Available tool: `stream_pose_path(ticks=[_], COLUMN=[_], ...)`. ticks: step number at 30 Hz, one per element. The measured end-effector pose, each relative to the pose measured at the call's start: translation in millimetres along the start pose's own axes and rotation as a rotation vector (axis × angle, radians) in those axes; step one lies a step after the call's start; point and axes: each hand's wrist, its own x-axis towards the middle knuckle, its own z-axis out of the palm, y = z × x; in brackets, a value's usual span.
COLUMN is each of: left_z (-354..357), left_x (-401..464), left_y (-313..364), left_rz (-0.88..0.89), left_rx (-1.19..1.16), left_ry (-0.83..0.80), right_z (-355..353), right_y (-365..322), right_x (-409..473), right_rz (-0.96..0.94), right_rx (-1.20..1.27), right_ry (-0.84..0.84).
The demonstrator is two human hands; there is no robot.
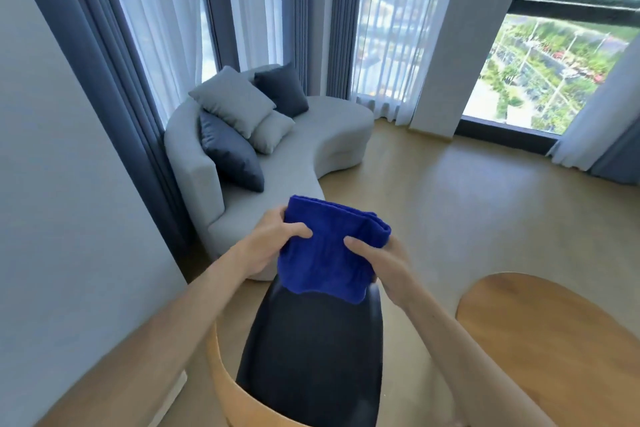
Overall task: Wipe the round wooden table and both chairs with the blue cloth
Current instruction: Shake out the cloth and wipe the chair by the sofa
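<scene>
1. Holding the blue cloth in mid-air, the person is standing over the chair, whose dark padded seat and pale wooden frame are showing directly below the cloth.
2. The left hand is pinching the cloth's left edge, thumb lying across the top of the fabric and fingers curled beneath.
3. The right hand is gripping the right edge in the same way, so both hands are closing on the cloth and neither is free.
4. The cloth is looking folded into a thick pad, its lower edge hanging just above the chair and not clearly touching it.
5. The round wooden worktop is lying to the right, near the chair, with nothing on its visible part.
6. Judging from this, the person is readying the cloth for a chair; doing it well probably means keeping the pad flat, passing it to one hand, and working from the top of the chair downward in overlapping strokes, covering the wooden frame too.
7. A grey sofa with cushions is sitting beyond, by the curtains.
</scene>
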Motion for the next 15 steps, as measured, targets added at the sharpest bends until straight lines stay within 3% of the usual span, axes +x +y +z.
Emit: stream_pose_path(ticks=[6, 15], left_z=[-6, -29], left_x=[-18, -44], left_y=[29, 17], left_rz=[0.056, -0.006], left_rx=[0.085, 0.144], left_ry=[-0.102, -0.199], right_z=[0, 29], right_y=[-27, -25], right_x=[-12, -48], right_rz=[-0.002, 0.053], right_rx=[-0.007, -0.124], right_ry=[0.135, 0.229])
